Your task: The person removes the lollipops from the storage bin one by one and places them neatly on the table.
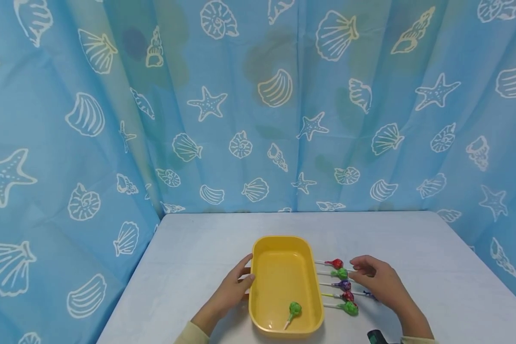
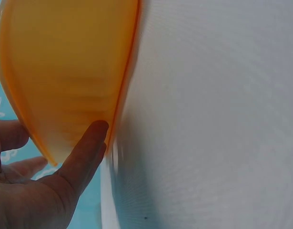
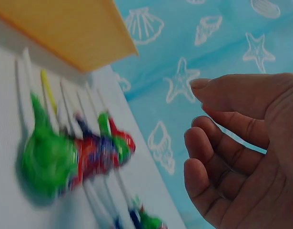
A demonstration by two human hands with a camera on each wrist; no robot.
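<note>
A yellow tray [image 1: 285, 267] stands on the table with one green-wrapped lollipop [image 1: 295, 309] in its near end. My left hand [image 1: 234, 286] rests against the tray's left side, thumb at the rim and fingers along the outer wall. Beside the tray's right wall lies a column of wrapped lollipops: a red one [image 1: 337, 263], a green one [image 1: 340, 273], a purple one [image 1: 345, 285], another red one [image 1: 348, 296] and another green one [image 1: 350, 308]. Above their right side hovers my right hand [image 1: 380, 282], fingers loosely bent, holding nothing.
More lollipops [image 3: 148, 220] lie farther right, partly hidden by the right hand in the head view. A white cloth covers the table [image 1: 198, 239]. Behind it hangs a blue curtain [image 1: 241, 119] with shell prints. A dark object [image 1: 376, 337] shows by the right wrist.
</note>
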